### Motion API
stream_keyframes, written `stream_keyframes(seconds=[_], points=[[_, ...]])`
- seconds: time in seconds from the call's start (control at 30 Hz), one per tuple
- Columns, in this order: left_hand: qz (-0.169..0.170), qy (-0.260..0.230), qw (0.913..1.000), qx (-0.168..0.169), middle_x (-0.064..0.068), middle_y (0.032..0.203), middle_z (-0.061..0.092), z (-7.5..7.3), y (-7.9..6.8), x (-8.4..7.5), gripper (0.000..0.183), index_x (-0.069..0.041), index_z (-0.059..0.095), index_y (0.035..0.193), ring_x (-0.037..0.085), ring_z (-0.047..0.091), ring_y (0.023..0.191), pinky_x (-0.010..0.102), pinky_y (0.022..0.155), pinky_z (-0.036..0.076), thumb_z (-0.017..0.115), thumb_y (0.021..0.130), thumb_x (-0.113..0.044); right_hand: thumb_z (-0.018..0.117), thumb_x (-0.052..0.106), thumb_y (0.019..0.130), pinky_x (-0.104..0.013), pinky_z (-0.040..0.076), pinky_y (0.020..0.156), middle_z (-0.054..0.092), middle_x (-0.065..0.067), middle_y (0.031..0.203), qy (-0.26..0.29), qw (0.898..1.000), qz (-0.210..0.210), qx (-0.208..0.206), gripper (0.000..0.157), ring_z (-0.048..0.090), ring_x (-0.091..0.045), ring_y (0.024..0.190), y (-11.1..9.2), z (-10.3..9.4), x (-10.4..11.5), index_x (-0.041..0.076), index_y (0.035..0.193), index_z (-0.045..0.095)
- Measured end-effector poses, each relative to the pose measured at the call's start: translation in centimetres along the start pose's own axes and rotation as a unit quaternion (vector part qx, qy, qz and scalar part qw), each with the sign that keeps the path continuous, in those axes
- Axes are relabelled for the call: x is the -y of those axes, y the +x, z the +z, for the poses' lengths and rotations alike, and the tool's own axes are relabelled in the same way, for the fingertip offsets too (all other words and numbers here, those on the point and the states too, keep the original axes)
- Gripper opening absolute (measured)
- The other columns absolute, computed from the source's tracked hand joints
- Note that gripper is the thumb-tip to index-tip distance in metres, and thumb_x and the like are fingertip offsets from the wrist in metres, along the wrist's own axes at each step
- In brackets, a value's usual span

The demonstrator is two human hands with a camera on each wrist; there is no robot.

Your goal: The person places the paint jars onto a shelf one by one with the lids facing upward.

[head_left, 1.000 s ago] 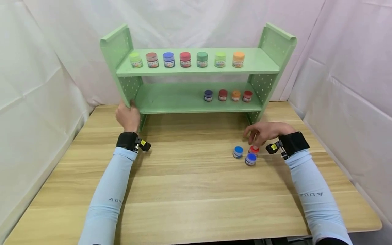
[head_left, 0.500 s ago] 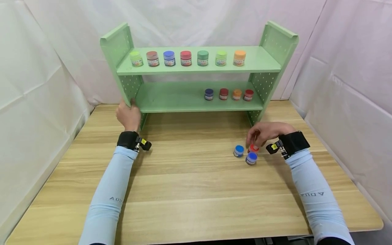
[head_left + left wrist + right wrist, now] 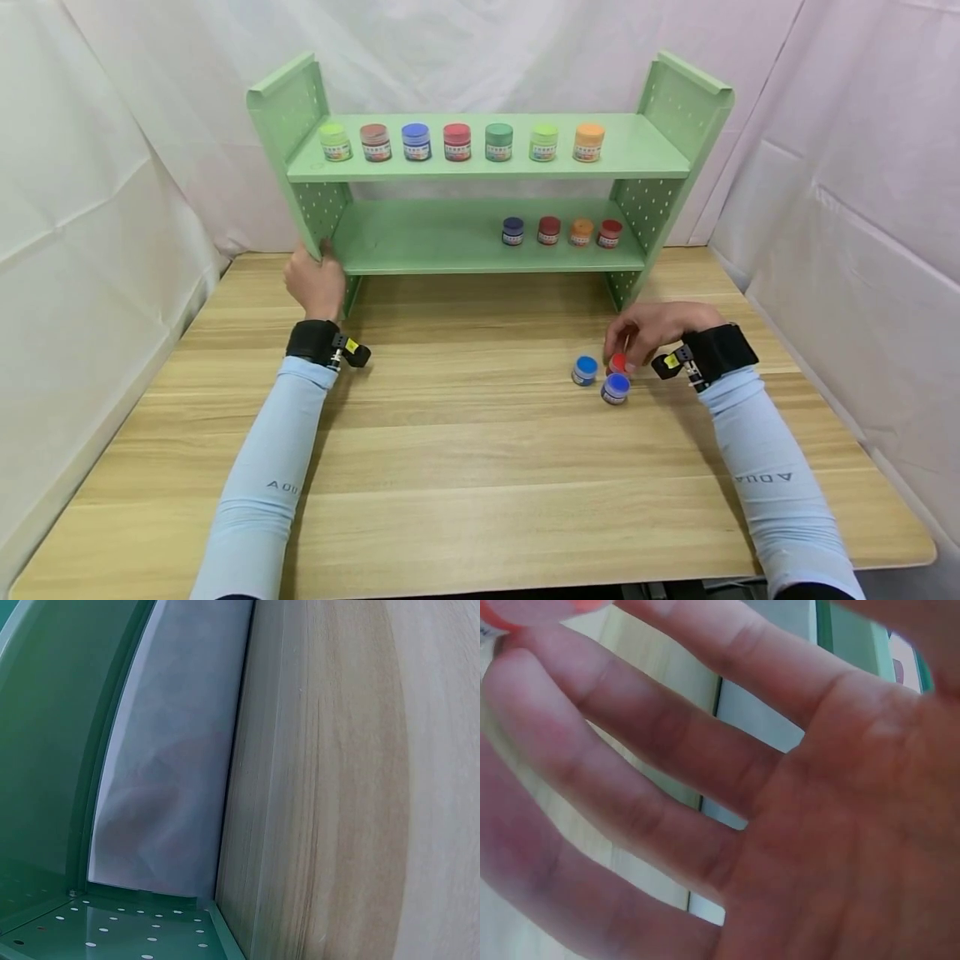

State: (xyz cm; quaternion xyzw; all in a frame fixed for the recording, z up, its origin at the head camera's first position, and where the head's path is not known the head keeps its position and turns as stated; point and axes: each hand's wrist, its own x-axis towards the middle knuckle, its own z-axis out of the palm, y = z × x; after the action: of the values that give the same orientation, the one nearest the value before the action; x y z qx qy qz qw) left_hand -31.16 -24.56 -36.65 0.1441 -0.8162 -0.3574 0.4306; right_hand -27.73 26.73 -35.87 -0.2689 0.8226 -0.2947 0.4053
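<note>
My left hand [image 3: 315,283] grips the lower front edge of the left side panel of a green two-tier shelf [image 3: 480,271]. In the left wrist view the hand is out of frame, and the shelf's perforated side panel [image 3: 127,930] shows. My right hand [image 3: 652,329] pinches a small red-lidded paint jar [image 3: 617,363] between thumb and fingers, low over the table. Its red lid [image 3: 547,609] peeks in at the top left of the right wrist view, beside the fingertips. Just in front stand two blue-lidded paint jars, one left [image 3: 585,370] and one nearer [image 3: 615,388].
A row of several paint jars [image 3: 457,142] in mixed colours lines the upper tier. Several more jars [image 3: 549,231] stand at the right of the lower tier. White cloth [image 3: 862,167] hangs behind and at both sides of the wooden table [image 3: 465,467].
My right hand's fingers have closed in around the red-lidded paint jar, which has shifted very slightly. The left hand stays on the shelf panel.
</note>
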Motion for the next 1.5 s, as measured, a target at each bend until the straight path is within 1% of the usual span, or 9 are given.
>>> stream_keyframes(seconds=[0.13,0.27,0.6,0.77,1.07,1.3,1.5], points=[[-0.003,-0.001,1.0,0.0,0.004,0.113,0.066,0.0,0.0,0.0,0.029,-0.01,0.067,0.119,0.016,0.062,0.101,0.035,0.083,0.047,0.054,0.095,-0.021,0.073,0.003,0.078,-0.038,0.051,0.073,0.062,-0.018,0.101,0.006,1.0,-0.007,0.004,0.034,0.058,-0.024,0.085,0.2,0.0,-0.1,-0.004,0.11,0.062],[-0.005,-0.005,1.0,0.001,0.004,0.114,0.066,0.0,0.0,0.0,0.03,-0.011,0.066,0.12,0.014,0.062,0.101,0.033,0.084,0.046,0.053,0.096,-0.021,0.073,0.004,0.079,-0.038,0.051,0.073,0.062,-0.018,0.101,-0.007,1.0,-0.013,0.001,0.032,0.058,-0.025,0.086,0.3,-0.1,-0.2,-0.003,0.108,0.063],[0.003,-0.004,1.0,-0.005,0.005,0.112,0.067,-0.1,0.0,0.2,0.029,-0.008,0.067,0.116,0.018,0.062,0.1,0.038,0.082,0.046,0.054,0.095,-0.022,0.072,0.004,0.08,-0.035,0.049,0.075,0.063,-0.011,0.101,-0.035,0.999,-0.021,-0.017,0.029,0.057,-0.025,0.09,0.7,-0.3,-0.5,0.0,0.108,0.062],[0.008,-0.004,0.9999,-0.007,0.007,0.111,0.067,-0.1,0.1,0.2,0.028,-0.007,0.067,0.115,0.02,0.063,0.1,0.041,0.08,0.047,0.054,0.095,-0.021,0.07,0.003,0.081,-0.035,0.048,0.075,0.062,-0.011,0.101,-0.045,0.997,-0.043,-0.039,0.03,0.056,-0.025,0.091,0.9,-0.4,-0.7,-0.002,0.109,0.061],[-0.001,-0.006,1.0,0.001,0.003,0.115,0.065,-0.1,0.0,0.0,0.031,-0.011,0.066,0.121,0.014,0.06,0.104,0.034,0.085,0.046,0.053,0.095,-0.022,0.066,-0.003,0.08,-0.035,0.047,0.08,0.063,-0.01,0.102,-0.085,0.99,-0.083,-0.077,0.031,0.058,-0.025,0.093,1.4,-0.2,-0.9,-0.003,0.11,0.061],[0.01,-0.005,0.9999,-0.002,0.004,0.114,0.066,-0.1,-0.1,0.1,0.029,-0.01,0.066,0.119,0.016,0.061,0.103,0.037,0.083,0.046,0.054,0.095,-0.021,0.066,0.001,0.082,-0.036,0.046,0.08,0.064,-0.007,0.101,-0.102,0.986,-0.083,-0.104,0.029,0.058,-0.023,0.092,1.6,-0.2,-1.0,0.002,0.111,0.063],[0.01,-0.01,0.9999,-0.004,0.003,0.114,0.066,0.0,0.0,0.1,0.029,-0.01,0.066,0.12,0.014,0.06,0.104,0.035,0.084,0.046,0.054,0.095,-0.02,0.066,0.001,0.084,-0.038,0.045,0.083,0.064,-0.005,0.103,-0.118,0.978,-0.098,-0.139,0.031,0.058,-0.022,0.094,1.9,-0.1,-0.7,0.002,0.114,0.064]])
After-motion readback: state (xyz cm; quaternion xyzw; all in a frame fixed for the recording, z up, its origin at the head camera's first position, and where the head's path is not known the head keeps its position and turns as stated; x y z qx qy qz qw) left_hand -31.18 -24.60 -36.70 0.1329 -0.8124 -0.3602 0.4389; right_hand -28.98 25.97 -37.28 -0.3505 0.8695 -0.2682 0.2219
